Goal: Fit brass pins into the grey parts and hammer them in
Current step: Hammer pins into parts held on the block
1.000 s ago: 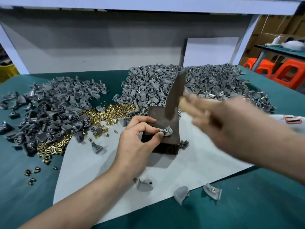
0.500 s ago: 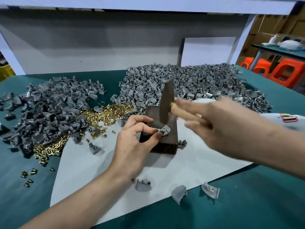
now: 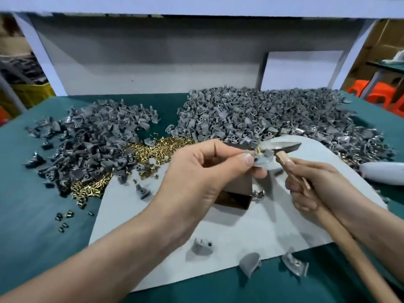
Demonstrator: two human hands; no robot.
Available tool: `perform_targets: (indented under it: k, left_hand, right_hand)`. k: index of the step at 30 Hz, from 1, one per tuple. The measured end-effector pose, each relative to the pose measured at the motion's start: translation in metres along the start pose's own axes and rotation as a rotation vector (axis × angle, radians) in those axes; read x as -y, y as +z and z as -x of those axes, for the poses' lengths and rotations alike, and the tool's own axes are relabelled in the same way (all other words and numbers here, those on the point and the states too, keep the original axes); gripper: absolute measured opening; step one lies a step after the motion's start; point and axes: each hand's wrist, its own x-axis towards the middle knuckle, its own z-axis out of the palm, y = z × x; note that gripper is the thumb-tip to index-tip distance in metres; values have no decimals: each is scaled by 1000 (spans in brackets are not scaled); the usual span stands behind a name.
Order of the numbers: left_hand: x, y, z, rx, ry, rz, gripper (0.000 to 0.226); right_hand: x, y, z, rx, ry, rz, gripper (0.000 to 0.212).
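Two hands meet mid-frame. The left hand (image 3: 196, 171) pinches a grey part (image 3: 263, 160) between thumb and fingertips, just above the dark block (image 3: 237, 189), with a brass pin (image 3: 258, 151) showing at the part's top. The right hand (image 3: 306, 189) is curled round the wooden handle of the hammer (image 3: 282, 147), whose head lies just beside the part. Heaps of loose parts (image 3: 262, 114) and spare pins (image 3: 153, 147) cover the green tabletop (image 3: 32, 193) in the upper half of the frame.

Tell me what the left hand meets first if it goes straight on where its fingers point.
Probably the metal head of the wooden-handled hammer, right beside the small grey part the left hand pinches; depth unclear.
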Motion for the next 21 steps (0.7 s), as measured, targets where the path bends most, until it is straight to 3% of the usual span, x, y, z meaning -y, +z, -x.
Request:
perform_targets:
  k: [9,14,21]
  left_hand:
    - [-1,12,-7,22,-125,-36,5]
    - [-8,18,-16,95,-104,110,7]
    - [-5,23,-19,100,-129,81,5]
  right_hand:
    - [-19,-4,-5,-6,-60,74,22]
    - [-21,-6,-9,-3,-57,78,19]
    - [-26,-9,-15,8,-50,60,17]
